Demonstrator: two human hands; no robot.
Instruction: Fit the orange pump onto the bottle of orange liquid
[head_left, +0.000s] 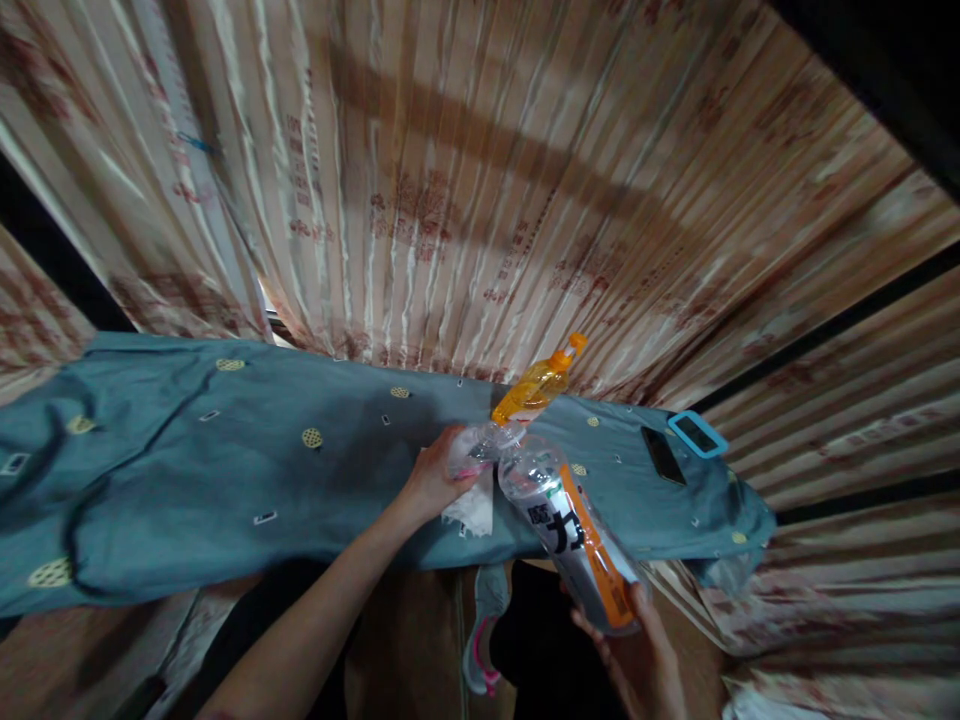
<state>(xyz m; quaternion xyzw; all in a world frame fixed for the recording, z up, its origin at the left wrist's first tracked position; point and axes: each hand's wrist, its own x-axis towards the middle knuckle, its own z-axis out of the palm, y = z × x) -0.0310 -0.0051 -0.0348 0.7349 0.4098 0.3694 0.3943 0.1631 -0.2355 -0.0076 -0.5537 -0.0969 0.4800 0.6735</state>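
1. A clear plastic bottle [570,530] with a white, black and orange label is held tilted over the near edge of a bench [187,470] that is covered with a blue-grey patterned cloth.
2. The bottle's base is gripped from below by the right hand [637,650], whose fingers [592,625] are curled closed around the lower end of the label.
3. The bottle's neck end points up and to the left, towards the left hand [439,480].
4. The left hand is closed at the bottle's mouth, where crumpled clear plastic wrap [480,445] is pinched; whether the cap itself is also gripped cannot be told.
5. A white crumpled piece [472,510], like tissue or wrap, hangs just below the left hand against the cloth's edge.
6. An orange spray-top bottle [536,385] with amber liquid is seen just behind the clear bottle's neck, tilted, on the far side of the bench.
7. A dark phone [663,455] lies flat on the cloth to the right, and a light-blue framed device [697,434] lies just beside it, nearer the right end.
8. A striped curtain [487,180] with reddish printing hangs behind the bench.
9. A grey and pink shoe [484,640] is seen on the floor below the bench edge, between the two forearms.
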